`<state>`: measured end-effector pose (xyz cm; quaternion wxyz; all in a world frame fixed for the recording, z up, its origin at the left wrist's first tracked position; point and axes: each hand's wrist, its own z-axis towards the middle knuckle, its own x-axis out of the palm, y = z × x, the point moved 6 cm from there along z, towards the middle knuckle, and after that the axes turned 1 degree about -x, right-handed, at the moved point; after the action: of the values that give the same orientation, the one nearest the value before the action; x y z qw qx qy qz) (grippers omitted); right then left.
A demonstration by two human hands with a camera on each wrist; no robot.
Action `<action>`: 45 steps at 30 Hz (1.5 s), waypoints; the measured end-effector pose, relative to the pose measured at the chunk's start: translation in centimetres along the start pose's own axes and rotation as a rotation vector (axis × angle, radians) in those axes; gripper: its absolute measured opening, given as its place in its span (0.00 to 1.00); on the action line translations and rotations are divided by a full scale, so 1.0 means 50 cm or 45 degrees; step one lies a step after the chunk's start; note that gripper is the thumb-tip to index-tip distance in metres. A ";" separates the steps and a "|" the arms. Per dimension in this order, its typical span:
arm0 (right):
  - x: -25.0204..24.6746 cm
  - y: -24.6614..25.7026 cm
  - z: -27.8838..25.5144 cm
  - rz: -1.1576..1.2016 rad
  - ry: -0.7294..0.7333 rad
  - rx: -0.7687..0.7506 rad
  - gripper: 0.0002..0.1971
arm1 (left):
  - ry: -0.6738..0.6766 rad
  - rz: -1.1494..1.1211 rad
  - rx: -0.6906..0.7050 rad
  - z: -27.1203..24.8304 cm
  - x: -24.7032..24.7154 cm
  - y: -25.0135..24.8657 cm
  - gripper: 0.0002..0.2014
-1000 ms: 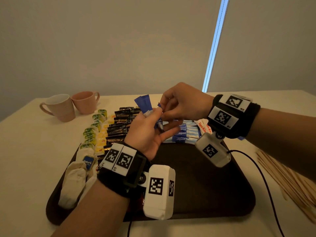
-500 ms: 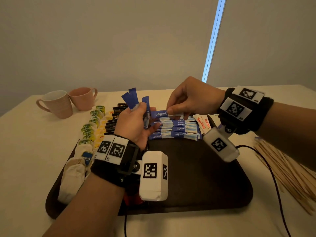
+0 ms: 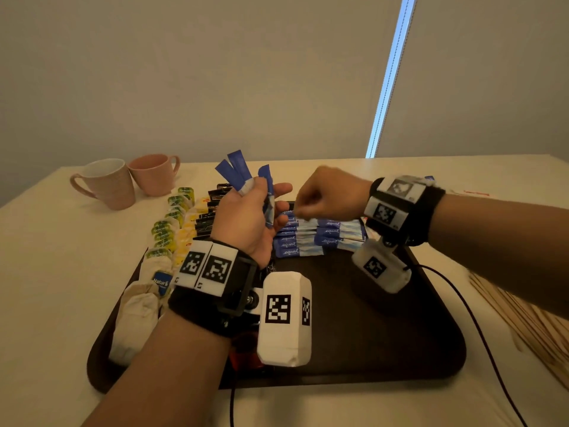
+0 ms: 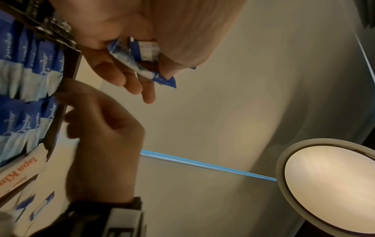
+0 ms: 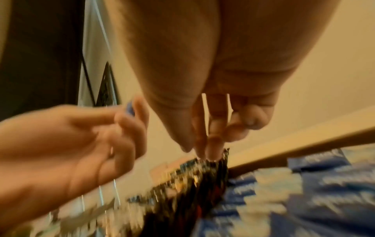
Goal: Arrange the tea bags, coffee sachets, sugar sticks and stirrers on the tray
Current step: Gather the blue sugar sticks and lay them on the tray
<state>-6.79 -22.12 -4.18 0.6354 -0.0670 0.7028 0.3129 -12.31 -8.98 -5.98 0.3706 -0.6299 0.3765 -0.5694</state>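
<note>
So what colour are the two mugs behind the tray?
Both mugs are pale pink; the nearer one's inside looks white. The head view shows them best.

A plain room set up like an office pantry or hotel tea corner. A cream tabletop (image 3: 46, 272) stands against a bare grey wall (image 3: 215, 72), with a roller blind (image 3: 492, 72) showing a strip of daylight at its edge. Two pink mugs (image 3: 129, 180) stand beside a dark serving tray (image 3: 400, 334) with rows of single-serve drink packets (image 3: 308, 238). A round ceiling lamp (image 4: 332, 186) lights the room.
</note>
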 end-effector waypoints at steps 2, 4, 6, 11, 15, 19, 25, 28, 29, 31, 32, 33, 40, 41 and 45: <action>-0.053 0.007 -0.013 0.304 -0.221 -0.021 0.09 | 0.018 0.001 -0.042 -0.002 0.004 0.006 0.10; -0.078 0.022 -0.028 0.748 -0.320 -0.026 0.11 | 0.025 0.022 -0.070 -0.004 0.008 0.012 0.09; -0.079 0.039 -0.034 0.852 -0.331 -0.042 0.12 | 0.031 0.040 -0.077 -0.007 0.011 0.015 0.10; -0.063 0.040 -0.027 0.799 -0.381 0.000 0.05 | 0.068 0.085 -0.104 -0.012 0.017 0.019 0.13; -0.075 0.022 -0.030 0.958 -0.419 0.054 0.05 | 0.148 0.094 -0.169 -0.019 0.026 0.023 0.15; -0.084 0.014 -0.025 1.063 -0.391 0.035 0.06 | 0.254 0.206 -0.205 -0.030 0.037 0.028 0.13; -0.104 -0.035 -0.021 0.449 -0.225 -0.009 0.05 | 0.096 0.293 -0.032 -0.009 0.012 0.011 0.12; -0.046 -0.048 -0.007 -0.014 0.161 -0.028 0.05 | 0.119 0.234 -0.041 -0.009 0.013 0.012 0.13; -0.023 -0.053 -0.004 -0.098 0.280 -0.016 0.05 | 0.131 0.230 -0.047 -0.010 0.014 0.012 0.13; 0.013 -0.067 0.001 -0.204 0.424 0.026 0.03 | 0.152 0.218 -0.058 -0.010 0.016 0.015 0.13; 0.019 -0.073 0.004 -0.243 0.419 0.035 0.05 | 0.163 0.195 -0.072 -0.010 0.017 0.016 0.12; 0.015 -0.075 0.008 -0.253 0.353 0.025 0.07 | 0.172 0.162 -0.097 -0.010 0.018 0.018 0.12; -0.084 0.025 -0.024 0.533 -0.159 -0.192 0.11 | 0.234 0.005 -0.301 -0.023 0.034 0.029 0.14; -0.079 0.037 -0.026 0.567 -0.139 -0.210 0.11 | 0.245 -0.002 -0.311 -0.025 0.035 0.030 0.14; -0.055 0.059 -0.025 0.635 -0.107 -0.207 0.10 | 0.337 0.005 -0.369 -0.036 0.048 0.035 0.06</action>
<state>-8.81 -21.25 -0.59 0.5596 0.0706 0.6432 0.5178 -14.01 -11.97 -6.35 0.2245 -0.5956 0.5011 -0.5864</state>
